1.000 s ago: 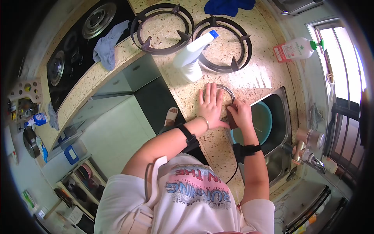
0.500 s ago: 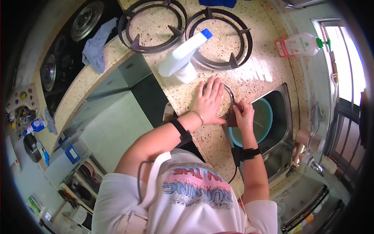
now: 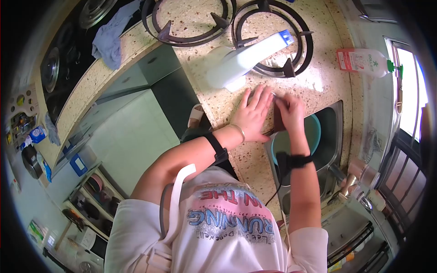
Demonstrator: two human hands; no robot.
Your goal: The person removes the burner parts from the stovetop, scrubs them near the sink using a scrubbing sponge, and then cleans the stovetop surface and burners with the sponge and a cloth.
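Note:
My left hand lies with its fingers stretched and spread over a thin metal ring on the speckled counter. Most of that ring is hidden under the hand. Pinched in my right hand is a flat, dark reddish-brown scouring pad, held against the ring's right side close to my left fingertips. Just beyond my left hand stands a white spray bottle with a blue nozzle tip.
Two black pan supports rest on the counter farther back. At right, a blue basin of water sits in the sink. A pump bottle lies near the window. A grey cloth hangs at the left counter edge.
My right hand has moved the pad along the ring's right side, away from my body and closer to my left fingers. My left hand stays on the ring. The view has shifted slightly.

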